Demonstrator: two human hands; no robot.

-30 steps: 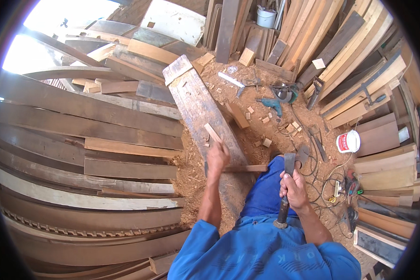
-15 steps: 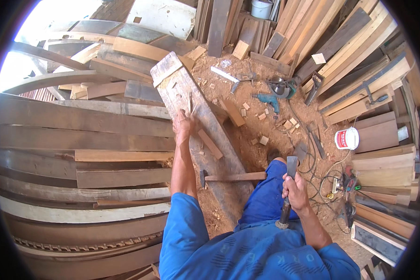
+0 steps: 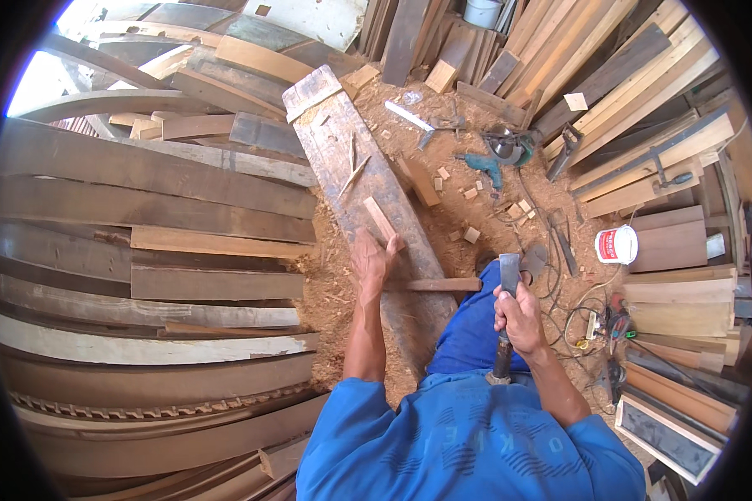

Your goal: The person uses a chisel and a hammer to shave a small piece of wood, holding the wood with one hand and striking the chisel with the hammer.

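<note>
My right hand (image 3: 520, 317) is wrapped round a chisel (image 3: 510, 269), held upright with its broad metal blade at the top and its dark handle below. My left hand (image 3: 374, 260) is over a worn plank bench (image 3: 430, 317), thumb and fingers apart. Its thumb is at the near end of a short reddish wooden strip (image 3: 379, 217); whether it presses on it I cannot tell. Across the bench lies a hammer, its wooden handle (image 3: 443, 285) showing and its head hidden behind my left hand. Two thin pointed wooden sticks (image 3: 355, 178) lie crossed farther up the bench.
Stacked boards (image 3: 217, 284) fill the left side. A teal power drill (image 3: 483, 167), a handsaw (image 3: 565, 152), wood offcuts and cables lie on the sawdust-covered ground at right. A white-and-red bucket (image 3: 617, 245) stands beside more timber (image 3: 681, 301).
My left hand has drawn back from the thin sticks toward the reddish strip, leaving the sticks on the bench. My right hand keeps holding the chisel. The view has shifted slightly.
</note>
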